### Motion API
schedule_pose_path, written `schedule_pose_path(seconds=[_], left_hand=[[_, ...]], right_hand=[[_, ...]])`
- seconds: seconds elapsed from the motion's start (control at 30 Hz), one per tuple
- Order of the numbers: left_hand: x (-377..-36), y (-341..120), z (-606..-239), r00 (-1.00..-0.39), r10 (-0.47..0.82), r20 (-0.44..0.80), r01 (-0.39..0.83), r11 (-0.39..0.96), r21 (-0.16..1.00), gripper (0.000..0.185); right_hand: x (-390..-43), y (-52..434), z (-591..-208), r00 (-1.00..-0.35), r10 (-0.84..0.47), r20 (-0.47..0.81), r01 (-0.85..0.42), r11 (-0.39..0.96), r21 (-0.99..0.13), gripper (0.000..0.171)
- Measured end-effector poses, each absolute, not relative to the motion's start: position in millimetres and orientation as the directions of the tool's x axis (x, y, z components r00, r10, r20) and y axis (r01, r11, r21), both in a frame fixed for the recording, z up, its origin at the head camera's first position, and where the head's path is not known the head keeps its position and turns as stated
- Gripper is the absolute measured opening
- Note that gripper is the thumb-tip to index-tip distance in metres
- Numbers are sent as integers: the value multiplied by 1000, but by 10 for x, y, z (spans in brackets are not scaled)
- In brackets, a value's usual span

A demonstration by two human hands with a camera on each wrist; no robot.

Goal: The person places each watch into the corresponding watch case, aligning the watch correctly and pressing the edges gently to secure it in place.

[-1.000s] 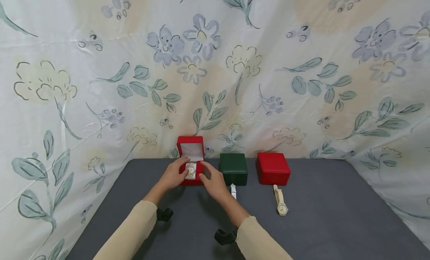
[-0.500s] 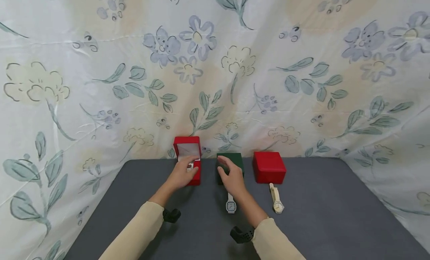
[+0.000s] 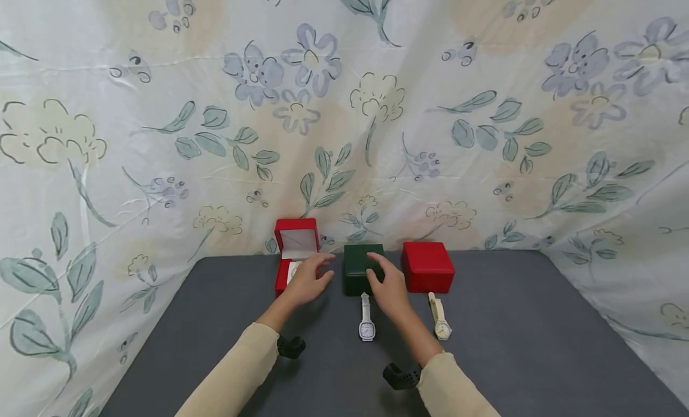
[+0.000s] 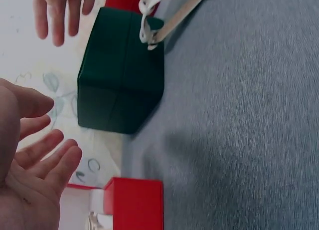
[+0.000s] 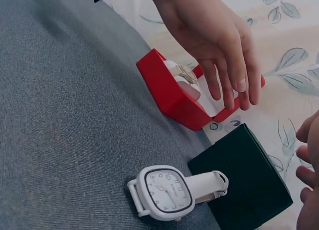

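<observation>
The left hand (image 3: 309, 280) and the right hand (image 3: 390, 285) are hovering on either side of the green box (image 3: 355, 270), fingers spread and gently bent, holding nothing; they are probably leaving that gap so both of the box's sides are lying within reach. On the bench (image 3: 511, 345), the white watch (image 3: 367, 330) is lying face up before this box, strap end pointing towards it, and the cream-strapped watch (image 3: 442, 329) is lying likewise before the closed red box (image 3: 428, 266), seemingly pairing each watch with a box. The open red box (image 5: 164, 90) is standing with its lid raised, leaving the boxed watch (image 5: 185, 73) exposed inside
</observation>
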State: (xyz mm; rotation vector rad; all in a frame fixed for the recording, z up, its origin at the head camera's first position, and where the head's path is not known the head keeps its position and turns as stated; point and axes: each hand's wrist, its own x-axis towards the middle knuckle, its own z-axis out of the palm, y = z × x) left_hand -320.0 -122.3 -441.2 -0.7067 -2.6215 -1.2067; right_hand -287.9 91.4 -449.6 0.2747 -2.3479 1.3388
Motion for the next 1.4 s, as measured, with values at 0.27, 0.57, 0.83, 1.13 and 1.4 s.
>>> schedule_pose_path(seconds=[0.27, 0.57, 0.83, 1.13, 1.4], left_hand=[[-3248, -1309, -4291, -880, 269, 392, 473, 581, 662, 40], [-3391, -1551, -4015, -883, 149, 445, 438, 601, 668, 31], [-3587, -1743, -3893, -869, 130, 477, 414, 718, 559, 37], [-3695, -1854, -3974, -891, 205, 405, 382, 820, 427, 49], [-3602, -1830, -3953, -879, 149, 453, 371, 810, 454, 41]], right_hand=[[-2900, 823, -4440, -907, -23, 421, -379, 482, -790, 41], [-3077, 551, -4294, -916, -106, 388, -394, 428, -813, 42], [-3285, 292, -4191, -927, -163, 339, -376, 447, -812, 41], [-3380, 116, -4192, -933, -175, 316, -361, 453, -815, 41], [-3439, 3, -4181, -943, -185, 276, -330, 429, -841, 52]])
